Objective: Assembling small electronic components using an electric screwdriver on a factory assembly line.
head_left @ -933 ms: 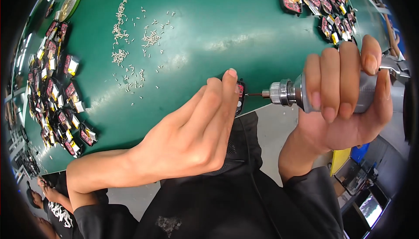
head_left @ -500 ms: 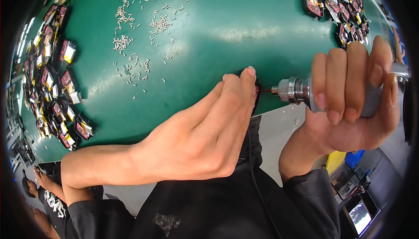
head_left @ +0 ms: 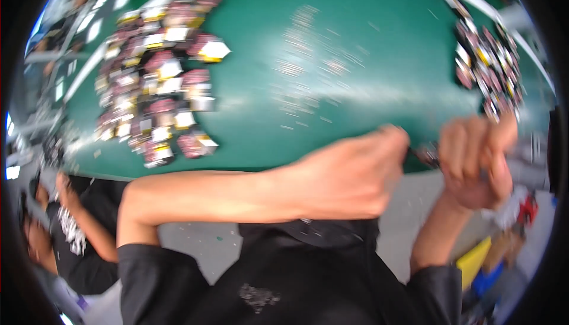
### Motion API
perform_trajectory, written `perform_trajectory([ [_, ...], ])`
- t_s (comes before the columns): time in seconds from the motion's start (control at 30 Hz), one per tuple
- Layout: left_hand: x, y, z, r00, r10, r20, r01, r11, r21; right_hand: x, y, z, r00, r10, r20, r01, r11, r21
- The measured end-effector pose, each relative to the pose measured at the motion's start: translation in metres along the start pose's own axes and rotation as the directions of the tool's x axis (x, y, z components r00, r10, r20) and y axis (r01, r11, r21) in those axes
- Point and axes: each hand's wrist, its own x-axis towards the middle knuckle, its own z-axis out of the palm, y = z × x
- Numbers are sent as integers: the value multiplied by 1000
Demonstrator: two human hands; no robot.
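My left hand is closed, its fingertips pinched around a small dark device that is almost wholly hidden behind them. To its right my right hand is wrapped around an electric screwdriver, whose blurred front end points toward the left hand. Motion smears both hands, and I cannot tell whether the bit touches the device. Loose small screws lie scattered on the green table beyond my hands.
Many small black devices with reddish boards and white-and-yellow parts cover the table's left side. Another cluster of such devices lies at the far right. A person in black sits at the left. A yellow panel stands low at right.
My view has swung left, so the table and both device clusters appear shifted right. The picture has become blurred. Both hands keep their grips, close to each other.
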Motion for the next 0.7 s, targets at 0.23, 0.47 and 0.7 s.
perform_trajectory([
  [0.23, -67, -12, -67, 903, -408, -133, 401, 913, -73, -7, -23, 1, 936, -216, -279, 291, 920, 263],
  [0.47, -165, -80, -126, 549, -731, -406, 814, 356, 459, -18, 19, -3, 936, -21, -350, 159, 915, 370],
  [0.7, -62, -80, -75, 816, -560, -142, 571, 818, 60, -23, 25, 0, 902, 38, -431, 129, 927, 351],
])
